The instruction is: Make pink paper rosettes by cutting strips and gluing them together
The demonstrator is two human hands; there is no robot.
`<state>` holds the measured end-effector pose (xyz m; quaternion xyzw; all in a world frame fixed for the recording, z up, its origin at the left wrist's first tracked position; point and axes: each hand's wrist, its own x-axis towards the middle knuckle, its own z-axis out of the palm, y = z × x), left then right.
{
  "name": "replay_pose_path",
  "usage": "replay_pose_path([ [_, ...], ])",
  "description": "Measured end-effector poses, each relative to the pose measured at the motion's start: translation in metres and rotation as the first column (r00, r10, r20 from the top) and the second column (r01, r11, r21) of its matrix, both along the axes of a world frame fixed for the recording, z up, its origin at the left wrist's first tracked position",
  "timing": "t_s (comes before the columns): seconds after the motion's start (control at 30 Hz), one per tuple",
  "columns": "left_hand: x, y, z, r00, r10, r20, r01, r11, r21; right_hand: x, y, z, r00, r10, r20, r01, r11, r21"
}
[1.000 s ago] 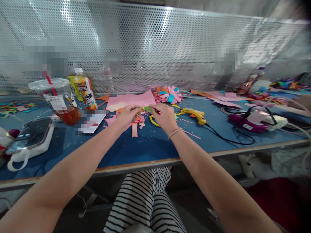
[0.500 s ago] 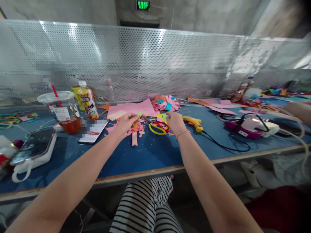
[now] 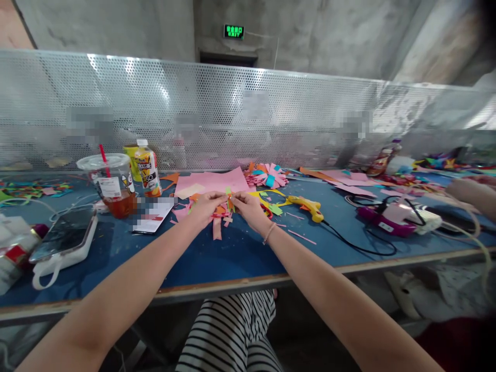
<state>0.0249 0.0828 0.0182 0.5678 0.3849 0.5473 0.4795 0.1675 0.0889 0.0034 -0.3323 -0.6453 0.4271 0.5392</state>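
Note:
My left hand and my right hand meet above the blue table, both pinching a small green and orange paper piece between their fingertips. Pink paper strips lie on the table just below the hands. Scissors with red and yellow handles lie partly hidden behind my right hand. A yellow glue gun rests to the right of it, its black cord trailing off right. Pink paper sheets and a fringed paper flower lie behind the hands.
At the left stand a plastic cup with a red straw, a juice bottle and a phone on a white case. A purple device with cables sits at the right. Another person's arm reaches in at the far right. A perforated metal screen backs the table.
My right hand came back from the scissors and green scrap to meet my left hand, and both now pinch the small paper piece. The camera tilted up.

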Motion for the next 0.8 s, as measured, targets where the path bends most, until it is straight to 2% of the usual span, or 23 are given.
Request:
replay_pose_path([
  [0.07, -0.007, 0.004, 0.002, 0.952, 0.095, -0.292, -0.070, 0.993, 0.097, 0.004, 0.004, -0.001, 0.997, -0.077, 0.016, 0.077, 0.997, -0.018],
  [0.1, -0.013, 0.006, 0.002, 0.866, 0.188, -0.463, -0.119, 0.977, 0.175, 0.006, 0.006, -0.002, 0.993, -0.113, 0.026, 0.113, 0.993, -0.030],
  [0.17, -0.023, 0.010, 0.001, 0.600, 0.378, -0.705, -0.223, 0.925, 0.306, 0.010, 0.010, -0.003, 0.986, -0.167, 0.021, 0.168, 0.984, -0.057],
  [0.2, -0.028, 0.012, 0.000, 0.496, 0.377, -0.782, -0.210, 0.926, 0.313, 0.011, 0.012, -0.004, 0.982, -0.187, 0.013, 0.187, 0.980, -0.071],
  [0.23, -0.032, 0.015, -0.003, 0.426, 0.336, -0.840, -0.187, 0.941, 0.282, 0.012, 0.013, -0.005, 0.979, -0.205, 0.006, 0.205, 0.975, -0.084],
  [0.27, -0.035, 0.017, -0.006, 0.388, 0.286, -0.876, -0.159, 0.957, 0.242, 0.013, 0.014, -0.006, 0.975, -0.223, 0.003, 0.222, 0.970, -0.095],
  [0.33, -0.037, 0.023, -0.012, 0.396, 0.219, -0.892, -0.129, 0.975, 0.182, 0.014, 0.016, -0.007, 0.969, -0.245, 0.012, 0.245, 0.964, -0.107],
  [0.47, -0.037, 0.030, -0.020, 0.565, 0.168, -0.808, -0.141, 0.984, 0.107, 0.014, 0.018, -0.008, 0.964, -0.263, 0.036, 0.265, 0.960, -0.096],
  [0.53, -0.035, 0.031, -0.021, 0.612, 0.141, -0.778, -0.128, 0.989, 0.079, 0.015, 0.018, -0.007, 0.961, -0.271, 0.049, 0.274, 0.958, -0.086],
  [0.67, -0.029, 0.023, -0.015, 0.637, 0.157, -0.755, -0.086, 0.987, 0.133, 0.019, 0.016, -0.003, 0.957, -0.284, 0.057, 0.289, 0.954, -0.087],
  [0.8, -0.024, 0.014, -0.006, 0.646, 0.149, -0.748, -0.012, 0.983, 0.185, 0.026, 0.013, 0.003, 0.954, -0.298, -0.016, 0.293, 0.946, -0.136],
])
